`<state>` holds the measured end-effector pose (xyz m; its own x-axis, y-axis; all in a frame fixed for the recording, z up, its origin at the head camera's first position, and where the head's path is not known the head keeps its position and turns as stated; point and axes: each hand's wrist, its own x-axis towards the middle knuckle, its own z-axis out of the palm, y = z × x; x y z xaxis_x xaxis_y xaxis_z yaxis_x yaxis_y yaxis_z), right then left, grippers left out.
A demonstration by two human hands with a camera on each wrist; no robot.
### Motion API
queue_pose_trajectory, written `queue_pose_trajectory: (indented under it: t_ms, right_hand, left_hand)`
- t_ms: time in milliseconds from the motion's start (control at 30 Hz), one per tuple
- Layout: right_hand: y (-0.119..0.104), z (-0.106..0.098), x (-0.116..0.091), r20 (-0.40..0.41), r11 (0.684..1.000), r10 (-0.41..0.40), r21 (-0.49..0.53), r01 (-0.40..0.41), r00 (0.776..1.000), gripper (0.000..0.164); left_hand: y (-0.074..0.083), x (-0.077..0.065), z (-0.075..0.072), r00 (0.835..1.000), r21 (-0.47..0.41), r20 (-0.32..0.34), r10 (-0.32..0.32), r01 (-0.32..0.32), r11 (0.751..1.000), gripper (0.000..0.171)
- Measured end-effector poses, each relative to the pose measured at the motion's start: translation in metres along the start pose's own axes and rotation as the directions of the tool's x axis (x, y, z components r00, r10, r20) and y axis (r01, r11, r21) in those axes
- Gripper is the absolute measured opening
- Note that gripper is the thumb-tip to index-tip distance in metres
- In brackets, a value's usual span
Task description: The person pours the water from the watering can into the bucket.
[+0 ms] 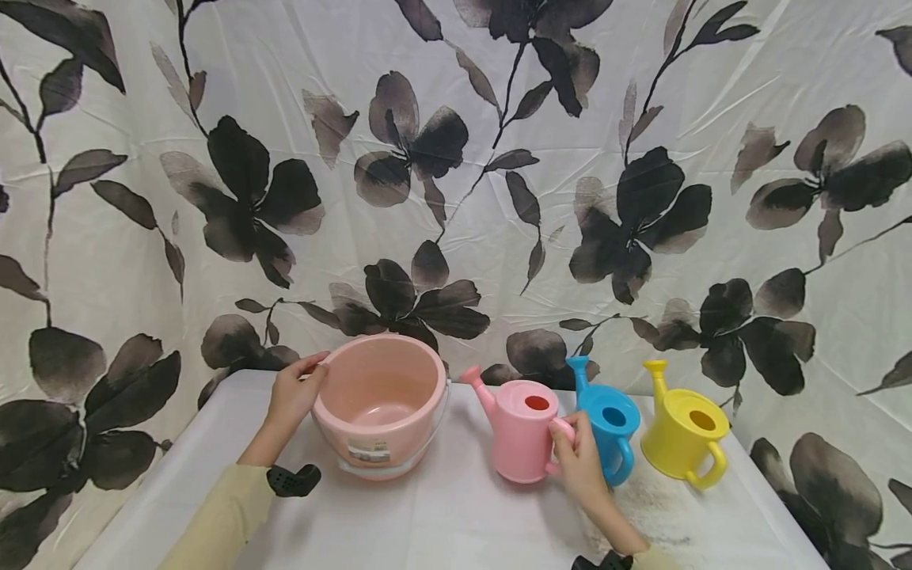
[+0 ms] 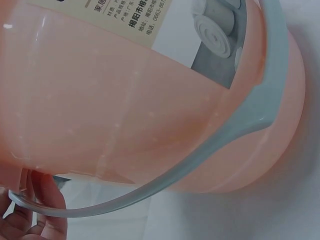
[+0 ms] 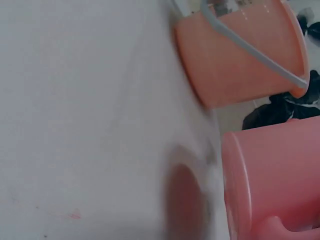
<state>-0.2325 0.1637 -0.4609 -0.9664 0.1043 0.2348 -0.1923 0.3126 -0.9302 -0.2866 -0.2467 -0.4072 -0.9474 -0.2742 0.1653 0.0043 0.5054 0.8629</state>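
A pink bucket [image 1: 385, 384] with a pale grey bail handle [image 2: 195, 155] and a paper label [image 2: 135, 25] stands upright at centre left. My left hand [image 1: 290, 400] grips its left rim, fingertips at the handle's pivot in the left wrist view. My right hand [image 1: 586, 467] holds the handle of a pink watering can [image 1: 523, 443], whose spout points left toward the bucket. In the right wrist view the can [image 3: 280, 170] hangs above the tabletop, its reddish reflection showing beneath. Just right of it stands a blue watering can [image 1: 604, 445], partly hidden by my right hand.
A yellow watering can [image 1: 666, 447] stands at the far right of the white-covered table [image 1: 399, 522]. Dark smudges [image 1: 655, 511] mark the cover in front of it. A floral cloth [image 1: 499, 245] hangs close behind the table's back edge.
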Motion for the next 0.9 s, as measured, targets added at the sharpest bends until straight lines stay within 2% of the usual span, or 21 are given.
queue_pose_trajectory:
  t_ms: [267,467,600,733,900]
  right_hand:
    - [-0.023,-0.016,0.001,0.037,0.997,-0.024,0.081,0.021,0.999,0.021]
    - [-0.038,-0.024,0.000,0.063,0.995,-0.077,0.075,0.072,0.995,0.020]
    - [-0.046,-0.028,0.002,0.073,0.989,-0.127,0.082,0.121,0.989,0.016]
    - [-0.054,-0.031,0.007,0.096,0.974,-0.202,0.121,0.190,0.975,0.014]
    - [-0.064,-0.033,0.014,0.154,0.945,-0.298,0.186,0.269,0.942,0.016]
  left_hand:
    - [0.000,0.000,0.001,1.000,-0.009,-0.005,-0.004,0.004,1.000,0.042]
    - [0.000,0.001,-0.001,0.999,-0.037,0.018,-0.033,0.033,0.999,0.043]
    - [-0.001,0.002,-0.002,0.999,-0.041,0.034,-0.029,0.030,0.999,0.044]
    - [-0.002,0.003,-0.003,0.999,-0.035,0.038,-0.023,0.024,0.999,0.045]
    - [-0.002,0.003,-0.003,0.999,-0.039,0.037,-0.022,0.023,0.999,0.045]
